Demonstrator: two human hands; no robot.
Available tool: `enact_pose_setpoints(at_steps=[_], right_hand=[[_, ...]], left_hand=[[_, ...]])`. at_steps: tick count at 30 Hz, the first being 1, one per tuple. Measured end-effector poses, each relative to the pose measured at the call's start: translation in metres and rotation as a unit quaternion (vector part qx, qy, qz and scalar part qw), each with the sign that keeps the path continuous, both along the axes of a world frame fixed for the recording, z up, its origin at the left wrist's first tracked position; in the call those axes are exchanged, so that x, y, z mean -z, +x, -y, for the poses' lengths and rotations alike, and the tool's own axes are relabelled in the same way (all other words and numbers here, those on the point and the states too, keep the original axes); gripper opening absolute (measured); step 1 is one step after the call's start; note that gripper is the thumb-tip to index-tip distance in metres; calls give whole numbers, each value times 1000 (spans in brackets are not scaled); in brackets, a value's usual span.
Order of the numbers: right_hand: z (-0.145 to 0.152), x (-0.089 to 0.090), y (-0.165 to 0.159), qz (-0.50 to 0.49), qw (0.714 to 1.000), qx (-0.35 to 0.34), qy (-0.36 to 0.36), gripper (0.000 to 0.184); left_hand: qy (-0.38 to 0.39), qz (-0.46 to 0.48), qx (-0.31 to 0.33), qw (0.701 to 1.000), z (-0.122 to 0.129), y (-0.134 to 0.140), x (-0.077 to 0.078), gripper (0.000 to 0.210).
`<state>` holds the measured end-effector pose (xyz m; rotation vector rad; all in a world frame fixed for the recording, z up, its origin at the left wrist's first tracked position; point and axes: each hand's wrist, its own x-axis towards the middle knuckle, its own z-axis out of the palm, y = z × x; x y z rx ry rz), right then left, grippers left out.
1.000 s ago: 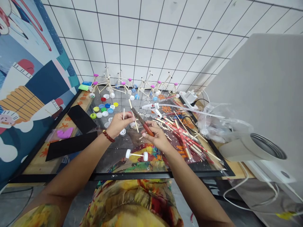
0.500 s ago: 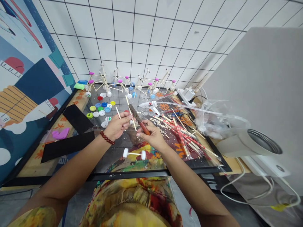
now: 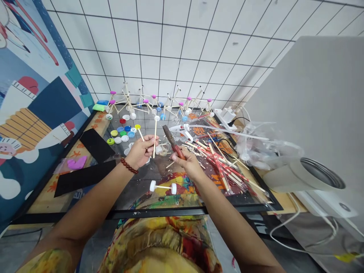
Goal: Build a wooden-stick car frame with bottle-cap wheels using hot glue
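Note:
My left hand (image 3: 142,151), with a beaded bracelet at the wrist, pinches a thin wooden stick (image 3: 155,137) that stands nearly upright. A shorter, pale stick (image 3: 141,134) also sticks out from between its fingers, tilted left. My right hand (image 3: 186,162) is closed round the red-brown handle of a knife (image 3: 170,138). Its dark blade points up and away, a little right of the upright stick and apart from it. Nearer me on the glossy tabletop lies a stick axle with white bottle caps (image 3: 163,187) at both ends. A short stick piece (image 3: 170,165) lies below the knife.
Several coloured bottle caps (image 3: 123,133) lie left of centre. Stick models with pink tops (image 3: 146,101) line the wall. A white glue gun (image 3: 182,131), red-wrapped sticks (image 3: 217,163) and plastic bags (image 3: 253,146) lie right. Black strips (image 3: 85,177) and pink clay (image 3: 76,163) lie left.
The knife has moved right, away from the stick that its blade crossed before. The stick in my left hand has turned more upright. A short piece now shows on the table.

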<state>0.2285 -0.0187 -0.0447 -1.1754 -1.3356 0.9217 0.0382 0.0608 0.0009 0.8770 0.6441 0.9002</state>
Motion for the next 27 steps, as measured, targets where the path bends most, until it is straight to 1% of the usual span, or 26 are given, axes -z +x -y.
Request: enact_pose_setpoints(at_steps=[3,6,14,19,23,27], right_hand=[[1,-2,0,-19,999,-13,-23,24],[2,-5,-1,-29,998,-29,-39,26],[4,-7,0,-22,997,-48,-56,38],[4,-7,1,-29,996,-55,-61,39],[5,-7,1,-14,996,-65,-61,38],[4,-6,1,-6,997,-66,-49,36]], left_hand=[[-16,2,8,1000,0,-1,-1,27],[-13,-8,6,1000,-1,0,0,27],[50,-78,-46,995,-6,-3,3,24],[60,-108,-64,990,-11,-6,2,21],[62,-126,-63,988,-12,-6,3,20],[67,-136,-46,987,-12,-5,5,20]])
